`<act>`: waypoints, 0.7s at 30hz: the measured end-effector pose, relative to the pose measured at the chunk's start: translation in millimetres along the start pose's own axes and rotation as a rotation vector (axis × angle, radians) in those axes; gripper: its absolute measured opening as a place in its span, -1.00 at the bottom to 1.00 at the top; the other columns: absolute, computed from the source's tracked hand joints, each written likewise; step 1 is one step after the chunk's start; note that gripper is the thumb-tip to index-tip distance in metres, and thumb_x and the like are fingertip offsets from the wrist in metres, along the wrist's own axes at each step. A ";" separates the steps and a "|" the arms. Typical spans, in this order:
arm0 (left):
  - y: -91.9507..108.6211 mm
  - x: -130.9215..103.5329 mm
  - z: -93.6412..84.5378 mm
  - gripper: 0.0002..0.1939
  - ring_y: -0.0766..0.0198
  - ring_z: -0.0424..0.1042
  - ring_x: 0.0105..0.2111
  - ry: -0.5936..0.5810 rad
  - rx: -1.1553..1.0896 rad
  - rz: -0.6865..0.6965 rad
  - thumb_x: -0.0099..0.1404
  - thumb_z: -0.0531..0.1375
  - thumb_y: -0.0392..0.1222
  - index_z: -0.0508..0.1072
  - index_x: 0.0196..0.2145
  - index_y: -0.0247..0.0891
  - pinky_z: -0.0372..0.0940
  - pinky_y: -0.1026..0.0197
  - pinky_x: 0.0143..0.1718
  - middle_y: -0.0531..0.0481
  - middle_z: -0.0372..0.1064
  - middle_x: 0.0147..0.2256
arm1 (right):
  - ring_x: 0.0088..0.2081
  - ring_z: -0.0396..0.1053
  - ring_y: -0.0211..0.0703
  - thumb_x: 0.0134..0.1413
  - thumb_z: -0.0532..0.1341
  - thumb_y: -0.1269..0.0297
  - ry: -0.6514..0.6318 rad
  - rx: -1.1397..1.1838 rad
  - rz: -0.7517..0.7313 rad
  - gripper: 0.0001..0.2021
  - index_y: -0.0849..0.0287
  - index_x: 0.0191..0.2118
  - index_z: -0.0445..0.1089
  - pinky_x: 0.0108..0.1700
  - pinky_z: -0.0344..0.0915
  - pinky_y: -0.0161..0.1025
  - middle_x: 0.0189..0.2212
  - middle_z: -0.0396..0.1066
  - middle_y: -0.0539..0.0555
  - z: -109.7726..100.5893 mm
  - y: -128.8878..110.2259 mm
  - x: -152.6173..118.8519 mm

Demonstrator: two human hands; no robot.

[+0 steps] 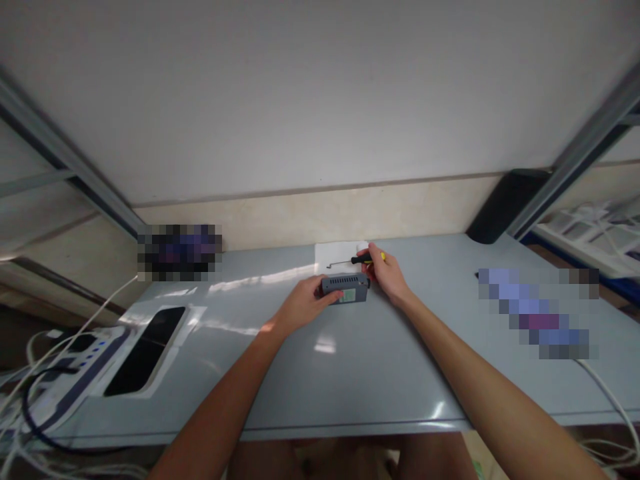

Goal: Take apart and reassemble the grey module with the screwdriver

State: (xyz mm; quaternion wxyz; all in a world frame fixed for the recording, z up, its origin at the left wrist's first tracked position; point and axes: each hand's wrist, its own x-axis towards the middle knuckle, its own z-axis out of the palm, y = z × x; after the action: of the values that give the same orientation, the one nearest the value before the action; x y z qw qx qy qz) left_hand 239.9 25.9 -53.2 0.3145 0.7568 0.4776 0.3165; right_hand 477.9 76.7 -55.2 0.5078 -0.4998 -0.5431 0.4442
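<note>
A small dark grey box (354,291) with a row of vent slots and a greenish label is gripped at its left end by my left hand (306,301), the thumb lying across its front. My right hand (383,270), beside the box's right end, holds a screwdriver (361,259) with a black and yellow handle. The screwdriver's thin shaft points left, above the box, and a tiny dark piece (329,267) shows at its tip. Behind the box a white sheet of paper (330,252) lies on the grey table (320,373).
A black phone (147,350) rests on white paper at the left, beside a power strip (90,373) with cables. A black cylinder (507,205) leans at the back right. Blurred-out objects lie at the back left and on the right. A wall stands behind the table.
</note>
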 end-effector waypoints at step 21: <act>-0.8 1.9 12.5 0.03 0.14 0.41 -0.02 0.266 -0.184 0.127 0.08 0.61 0.05 0.21 0.36 -0.11 0.35 0.13 0.01 -0.18 0.39 0.13 | -0.64 0.07 -0.27 0.12 0.21 -0.10 -0.092 0.410 0.149 -0.62 0.15 -0.38 0.50 -0.51 -0.01 -0.24 -0.70 0.24 -0.04 -11.5 -26.0 -6.8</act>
State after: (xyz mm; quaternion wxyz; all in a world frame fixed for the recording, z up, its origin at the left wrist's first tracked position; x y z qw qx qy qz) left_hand 249.9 25.8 -61.1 0.2956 0.7049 0.4353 0.4756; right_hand 486.9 66.8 -29.1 0.5393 -0.4040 -0.4255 0.6041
